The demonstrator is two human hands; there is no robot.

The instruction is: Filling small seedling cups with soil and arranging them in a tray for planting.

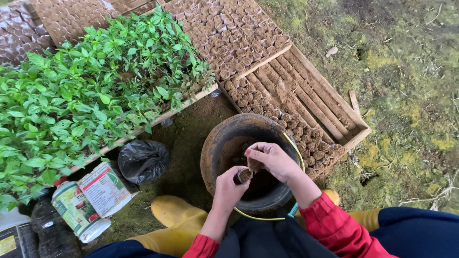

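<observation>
Two bags sit at the far left on the ground: a printed seed or fertiliser bag (91, 198) lying on its side, and just right of it a crumpled black plastic bag (143, 160). Above them a wooden tray of leafy green seedlings (91, 91) fills the upper left. Right of the black bag, a yellow rubber boot (174, 212) rests on the dirt. Next comes a round, soil-caked bucket (215, 148) with a yellow rim cord. Over its mouth the left hand (228, 188) is closed around a small soil-filled pot (244, 176), holding it tilted. Touching the pot's top from the right, the right hand (273, 160) pinches a clump of soil between thumb and curled fingers. Beyond the bucket, up and right, a wooden crate (306, 100) holds rows of filled pots, standing on mossy ground (411, 95).
</observation>
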